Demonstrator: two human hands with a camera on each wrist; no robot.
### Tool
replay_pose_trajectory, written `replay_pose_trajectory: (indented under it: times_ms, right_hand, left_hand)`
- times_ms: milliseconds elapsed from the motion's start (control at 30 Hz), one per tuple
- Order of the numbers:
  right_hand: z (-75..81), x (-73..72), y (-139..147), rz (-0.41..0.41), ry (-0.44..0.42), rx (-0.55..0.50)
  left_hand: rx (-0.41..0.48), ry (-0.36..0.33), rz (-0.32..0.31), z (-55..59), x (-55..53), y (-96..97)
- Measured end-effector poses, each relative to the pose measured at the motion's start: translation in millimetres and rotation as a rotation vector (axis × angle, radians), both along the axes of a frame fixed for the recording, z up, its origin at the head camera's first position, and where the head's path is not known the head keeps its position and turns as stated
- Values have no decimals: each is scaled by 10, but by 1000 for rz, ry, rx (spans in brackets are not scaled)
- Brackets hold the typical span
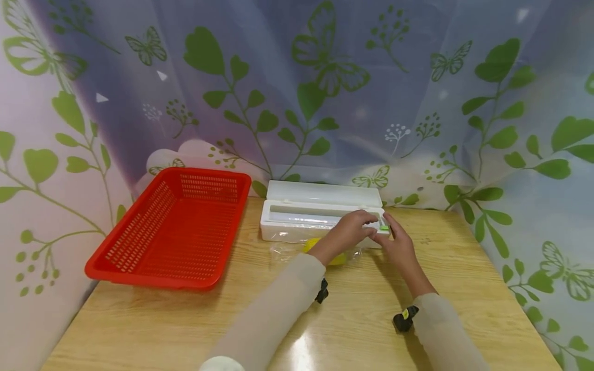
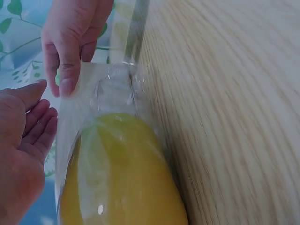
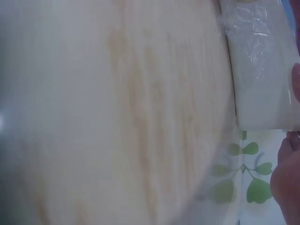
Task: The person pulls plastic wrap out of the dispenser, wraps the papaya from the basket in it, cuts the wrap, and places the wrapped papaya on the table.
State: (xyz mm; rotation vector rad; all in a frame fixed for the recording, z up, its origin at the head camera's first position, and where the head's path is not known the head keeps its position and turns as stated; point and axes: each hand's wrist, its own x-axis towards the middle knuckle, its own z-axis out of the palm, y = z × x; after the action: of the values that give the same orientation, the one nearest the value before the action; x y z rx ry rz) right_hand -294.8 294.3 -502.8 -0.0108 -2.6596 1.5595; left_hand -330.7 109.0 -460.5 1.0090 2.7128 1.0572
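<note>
A white cling film dispenser [image 1: 283, 230] stands at the back of the table with its lid [image 1: 325, 192] raised and a film roll [image 1: 301, 218] inside. Clear film [image 2: 115, 89] hangs down its front and lies over a smooth yellow, fruit-like object [image 2: 122, 173], whose exact kind I cannot tell. At the dispenser's right end, my right hand [image 1: 401, 247] pinches a small green slider [image 1: 384, 228] between thumb and finger. My left hand [image 1: 350, 229] hovers over the dispenser's front edge, fingers loosely bent and holding nothing; its forearm partly hides the yellow object in the head view.
A red plastic basket [image 1: 185, 282] with perforated sides sits on the left of the wooden table [image 1: 362, 319]. Behind the table hangs a curtain [image 1: 417, 103] printed with leaves and butterflies. Black wrist cameras [image 1: 402, 322] are strapped to both wrists.
</note>
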Motion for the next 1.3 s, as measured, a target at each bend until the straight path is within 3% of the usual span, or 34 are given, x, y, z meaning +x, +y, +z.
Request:
replay_pose_trajectory:
  times_ms: [333,567,933,1300]
  right_hand:
    - [-93,-63,-51,33,72,-28]
    - [-90,-63,-70,1,81,-38]
    - [-122,-27,-11,2,81,-97]
    - [-145,-16,66,-17,115,-88]
  left_hand:
    - [78,-72,-17,-67,-152,197]
    - [139,-167,24,-58,-162,263]
    - [193,-167,26,-115,-162,337]
    - [140,-196,8,-80,-172,364]
